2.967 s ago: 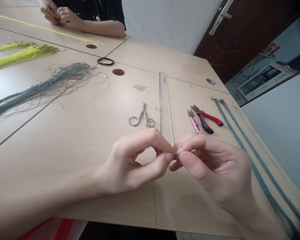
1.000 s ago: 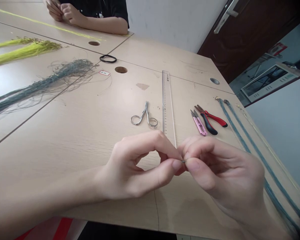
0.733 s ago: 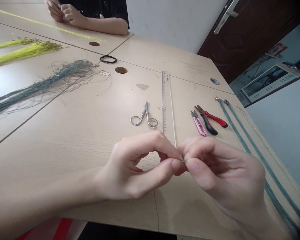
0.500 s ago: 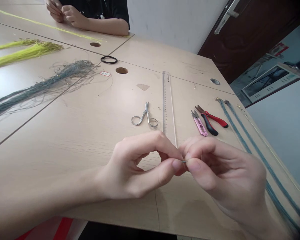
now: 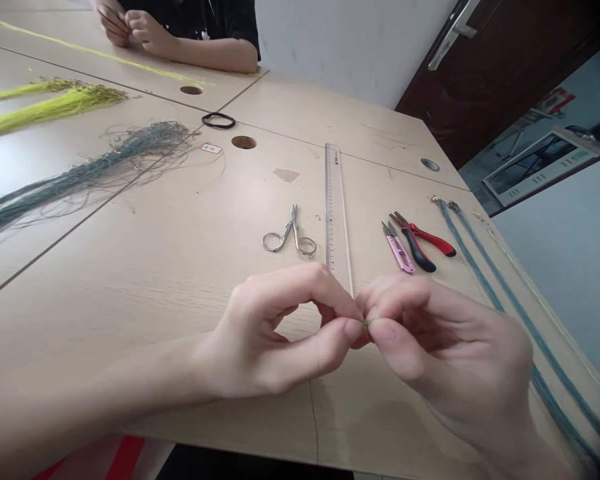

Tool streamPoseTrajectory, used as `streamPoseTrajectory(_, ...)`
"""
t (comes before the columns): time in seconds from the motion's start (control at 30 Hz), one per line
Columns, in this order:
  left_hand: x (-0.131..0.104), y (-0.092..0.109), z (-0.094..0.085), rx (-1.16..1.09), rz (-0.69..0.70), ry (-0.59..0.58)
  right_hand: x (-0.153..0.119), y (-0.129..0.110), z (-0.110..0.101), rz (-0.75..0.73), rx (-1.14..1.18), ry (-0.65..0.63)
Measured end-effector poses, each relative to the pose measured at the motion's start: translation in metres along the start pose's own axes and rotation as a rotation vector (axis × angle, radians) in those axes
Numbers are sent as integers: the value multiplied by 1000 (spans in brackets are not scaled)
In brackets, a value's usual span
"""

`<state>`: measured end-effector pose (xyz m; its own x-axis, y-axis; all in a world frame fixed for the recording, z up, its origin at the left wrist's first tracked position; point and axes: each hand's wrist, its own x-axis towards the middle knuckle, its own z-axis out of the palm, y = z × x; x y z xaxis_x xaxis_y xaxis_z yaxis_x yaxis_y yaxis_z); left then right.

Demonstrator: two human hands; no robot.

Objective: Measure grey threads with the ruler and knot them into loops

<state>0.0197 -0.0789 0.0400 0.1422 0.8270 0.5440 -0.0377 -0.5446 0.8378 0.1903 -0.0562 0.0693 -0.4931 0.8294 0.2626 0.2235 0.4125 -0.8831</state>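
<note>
Between my two hands runs a short bit of thin greenish cord (image 5: 365, 324); most of it is hidden by the fingertips. My left hand (image 5: 285, 333) pinches one end between thumb and forefinger. My right hand (image 5: 445, 340) pinches the other end, its fingertips almost touching the left ones. Both hands are just above the near part of the wooden table (image 5: 195, 280). Behind them lie a clear ruler (image 5: 334, 207), silver scissors (image 5: 291, 233), pink thread snips (image 5: 399, 249) and red-and-black pliers (image 5: 423, 243).
Blue-grey cord bundles (image 5: 495, 267) run along the right edge. To the left lie a tangled grey-blue bundle (image 5: 105, 163) and yellow-green bundles (image 5: 65, 107). A black band (image 5: 219, 120) and a cable hole (image 5: 243, 142) are farther back. Across the table, another person's hands (image 5: 135, 30) work.
My fingertips have shifted very slightly to the left, and less of the cord shows between them. The tools on the table stay where they were.
</note>
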Motion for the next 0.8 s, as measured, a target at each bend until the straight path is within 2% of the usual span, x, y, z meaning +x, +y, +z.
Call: streamPoseTrajectory(0.8, 0, 0, 1, -9, -4, -1, -1, 1, 0, -1, 7, 3)
